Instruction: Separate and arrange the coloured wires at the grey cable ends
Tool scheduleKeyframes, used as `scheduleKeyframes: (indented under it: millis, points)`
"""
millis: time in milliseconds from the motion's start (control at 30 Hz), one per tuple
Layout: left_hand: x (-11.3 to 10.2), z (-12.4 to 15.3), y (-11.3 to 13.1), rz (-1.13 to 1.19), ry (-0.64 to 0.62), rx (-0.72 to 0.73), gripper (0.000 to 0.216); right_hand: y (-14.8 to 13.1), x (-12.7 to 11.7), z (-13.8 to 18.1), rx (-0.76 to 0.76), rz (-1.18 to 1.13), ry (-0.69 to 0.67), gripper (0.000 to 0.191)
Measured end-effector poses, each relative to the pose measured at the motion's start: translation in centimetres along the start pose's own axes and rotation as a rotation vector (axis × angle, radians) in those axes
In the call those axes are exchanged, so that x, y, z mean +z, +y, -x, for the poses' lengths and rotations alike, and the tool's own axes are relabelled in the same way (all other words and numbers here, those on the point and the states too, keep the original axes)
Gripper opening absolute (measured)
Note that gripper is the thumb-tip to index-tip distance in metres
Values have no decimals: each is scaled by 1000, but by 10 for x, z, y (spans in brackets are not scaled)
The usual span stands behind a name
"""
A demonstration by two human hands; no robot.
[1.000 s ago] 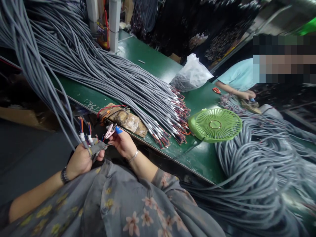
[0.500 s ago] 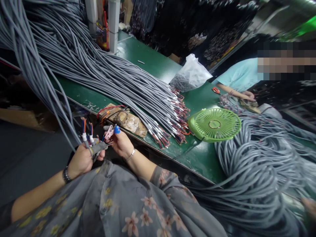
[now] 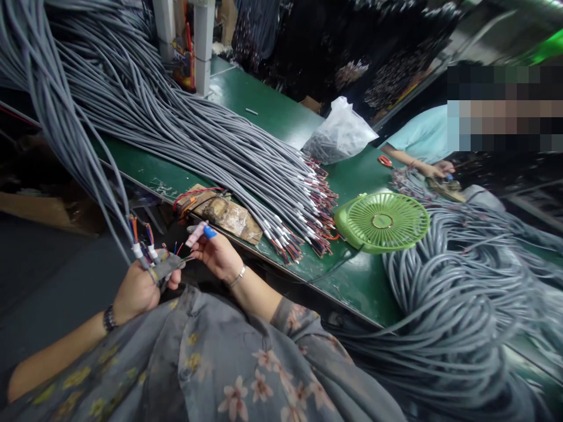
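My left hand (image 3: pixel 138 287) is closed around a few grey cable ends (image 3: pixel 143 252), their orange, blue and red wire tips sticking up above my fist. My right hand (image 3: pixel 215 253), with pink and blue finger covers, pinches thin coloured wires (image 3: pixel 180 251) coming from those cable ends. Both hands are low, in front of the green table's (image 3: pixel 272 117) near edge, above my floral sleeves. The grey cables in my left hand hang down from a thick bundle (image 3: pixel 53 105) at the upper left.
A big pile of grey cables with stripped ends (image 3: pixel 246 170) lies across the table. A green fan (image 3: pixel 382 221) lies flat beside it, a plastic bag (image 3: pixel 341 135) behind. More grey cables (image 3: pixel 461 293) heap at right. A co-worker's hand (image 3: pixel 435 170) works at the far side.
My left hand with the cable ends has shifted slightly left and down. My right hand stays pinched at the wires, its covered fingers turned a little.
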State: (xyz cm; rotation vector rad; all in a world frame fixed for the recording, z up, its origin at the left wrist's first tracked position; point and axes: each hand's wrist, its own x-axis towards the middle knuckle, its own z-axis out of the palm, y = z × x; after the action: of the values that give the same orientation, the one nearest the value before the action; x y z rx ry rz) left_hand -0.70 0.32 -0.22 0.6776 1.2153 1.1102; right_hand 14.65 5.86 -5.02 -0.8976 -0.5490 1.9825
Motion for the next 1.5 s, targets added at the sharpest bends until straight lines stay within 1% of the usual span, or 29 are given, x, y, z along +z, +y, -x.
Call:
scheduleKeyframes:
  millis: [67,167,300,367,467,533,600,667,733,867,967,1067,1200,1300,1367,1500]
  points:
    - [2,-1,2,28,51,8,27,1,0,1,-25,4,15,37]
    - [7,-3,3,67,119,-11,26,2,0,2,-24,-4,28,33]
    - [10,-7,4,97,118,-16,27,2,1,1,-31,18,32,37]
    - [9,-8,3,91,106,-19,29,4,1,0,-104,69,72,42]
    - [8,-9,2,82,95,-33,32,7,-1,-2,-282,205,207,48]
    - [8,-9,2,80,88,-38,32,9,-2,-3,-347,273,252,53]
    - [7,-9,2,77,88,-37,31,10,-2,-4,-313,253,204,58]
    - [7,-9,1,76,103,-38,30,10,0,-6,-223,157,117,63]
    - [8,-10,1,77,118,-39,29,10,1,-9,-140,50,63,64]
    - [9,-12,-1,67,104,-49,29,11,3,-12,-108,-58,95,46]
    - [8,-14,-4,38,100,-74,28,12,4,-13,-107,-78,110,39]
    - [8,-13,-5,18,90,-81,29,14,5,-12,-108,-80,114,39]
    - [7,-7,-3,-3,72,-52,31,14,3,-8,-77,-48,78,49]
    - [5,-3,-2,-6,92,-42,30,10,-4,-2,1,17,15,57]
    - [2,-1,-5,-10,84,-32,29,5,-9,3,43,77,-34,60]
    - [-7,-4,-18,-15,79,25,29,-2,-13,12,72,190,-137,64]
